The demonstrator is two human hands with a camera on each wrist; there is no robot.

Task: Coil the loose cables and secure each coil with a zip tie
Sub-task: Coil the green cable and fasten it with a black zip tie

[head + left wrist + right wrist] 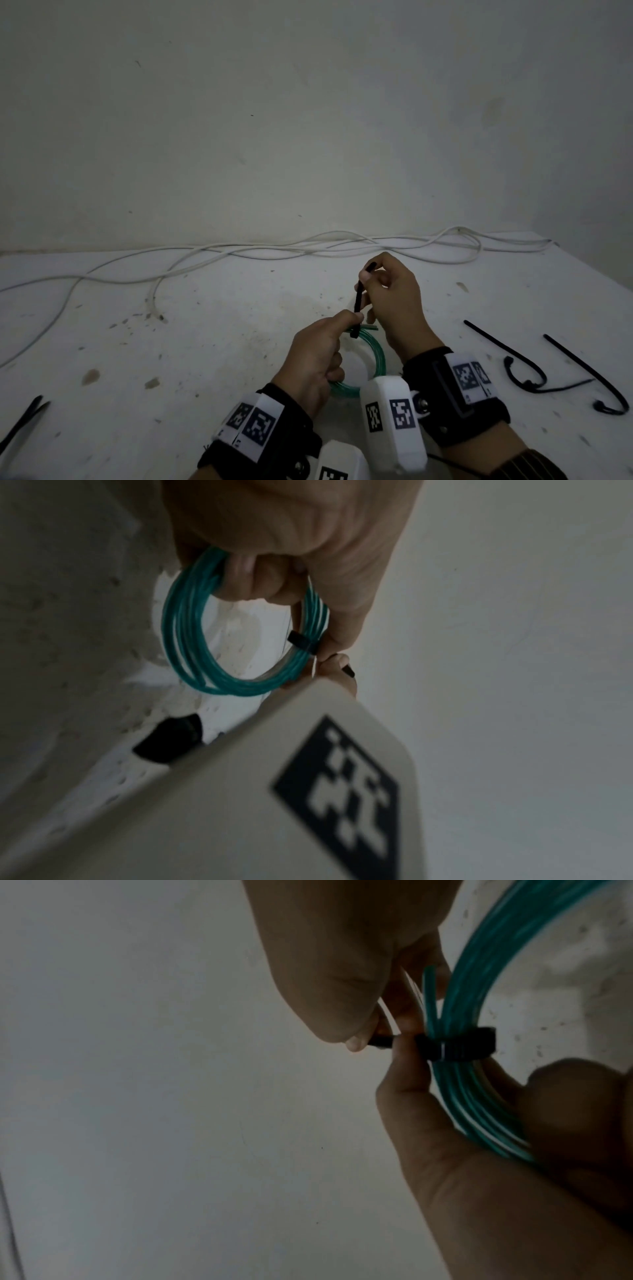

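Note:
A green cable coil (378,356) hangs just above the white table, gripped by my left hand (352,322) at its top. A black zip tie (358,301) is wrapped round the coil's strands there, and its tail rises upward. My right hand (368,272) pinches the tail's end between thumb and forefinger. In the left wrist view the coil (192,642) loops from my curled fingers, with the tie band (301,642) round it. In the right wrist view the tie (472,1045) circles the green strands (479,988) and the right hand's fingertips (356,1042) hold the tail.
A long loose white cable (239,253) trails along the table's back edge by the wall. Several spare black zip ties (507,349) lie at the right, one looped (527,377). More black ties (24,421) lie at the front left.

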